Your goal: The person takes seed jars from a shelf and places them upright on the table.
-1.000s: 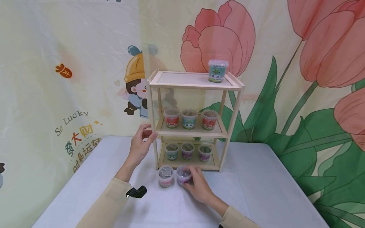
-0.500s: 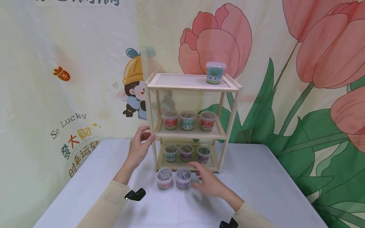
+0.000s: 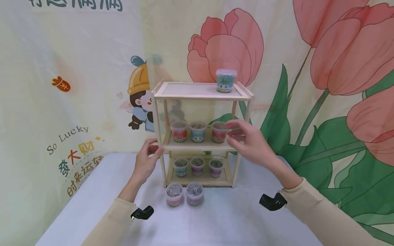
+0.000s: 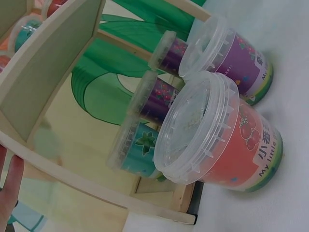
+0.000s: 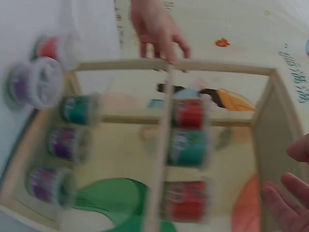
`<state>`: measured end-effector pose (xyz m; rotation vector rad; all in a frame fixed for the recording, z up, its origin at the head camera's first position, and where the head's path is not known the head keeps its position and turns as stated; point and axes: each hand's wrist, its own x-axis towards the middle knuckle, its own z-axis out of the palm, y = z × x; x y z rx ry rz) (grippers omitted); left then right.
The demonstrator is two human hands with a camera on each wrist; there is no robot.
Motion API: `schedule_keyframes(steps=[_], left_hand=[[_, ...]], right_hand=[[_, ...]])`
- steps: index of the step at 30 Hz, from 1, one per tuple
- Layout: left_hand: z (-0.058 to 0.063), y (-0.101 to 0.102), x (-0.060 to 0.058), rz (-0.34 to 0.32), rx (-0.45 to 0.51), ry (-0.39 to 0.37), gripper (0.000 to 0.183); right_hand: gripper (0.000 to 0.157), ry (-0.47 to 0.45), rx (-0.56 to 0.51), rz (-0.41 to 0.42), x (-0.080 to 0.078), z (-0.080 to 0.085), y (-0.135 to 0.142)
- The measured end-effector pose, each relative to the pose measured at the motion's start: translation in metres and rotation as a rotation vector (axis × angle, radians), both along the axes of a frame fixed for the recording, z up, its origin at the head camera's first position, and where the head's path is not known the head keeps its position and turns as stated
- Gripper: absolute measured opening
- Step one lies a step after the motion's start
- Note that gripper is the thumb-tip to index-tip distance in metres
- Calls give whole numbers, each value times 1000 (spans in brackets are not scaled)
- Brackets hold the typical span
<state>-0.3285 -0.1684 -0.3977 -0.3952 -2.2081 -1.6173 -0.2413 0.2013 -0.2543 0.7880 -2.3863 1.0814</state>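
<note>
My left hand holds the left post of a small three-tier wooden shelf, thumb in front and fingers at the outer side. My right hand is raised before the shelf's right side, fingers loosely bent and holding nothing. In the head view its fingertips overlap the right red-labelled cup on the middle tier; the right wrist view shows its fingers apart from the cups. A lidded pink-labelled cup and a purple-labelled cup stand on the table before the shelf.
A lidded teal cup stands at the top tier's right. Left on the middle tier are a red cup and a teal cup. The bottom tier bears a teal cup and two purple cups. A patterned cloth hangs behind.
My right hand has let go of the purple-labelled cup on the table, then moved up and right to the height of the middle tier. The left hand stays at the post.
</note>
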Motion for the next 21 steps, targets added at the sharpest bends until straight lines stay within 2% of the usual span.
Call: schedule_keyframes(steps=[6,11,15,21], left_hand=[[-1,0,0,-4,-3,-6,47],[0,-2,-2,-5,9,20,46],[0,-2,-2,-3,4,22,45],[1,-1,-1,-4,-7,11,45]], right_hand=[[42,99,-43,-107,-7,65,11],[47,127,-33,-194,-24,106,11],[56,50,-3,-234,-42,125,8],[74,-127,33,-257,-63,139,-1]])
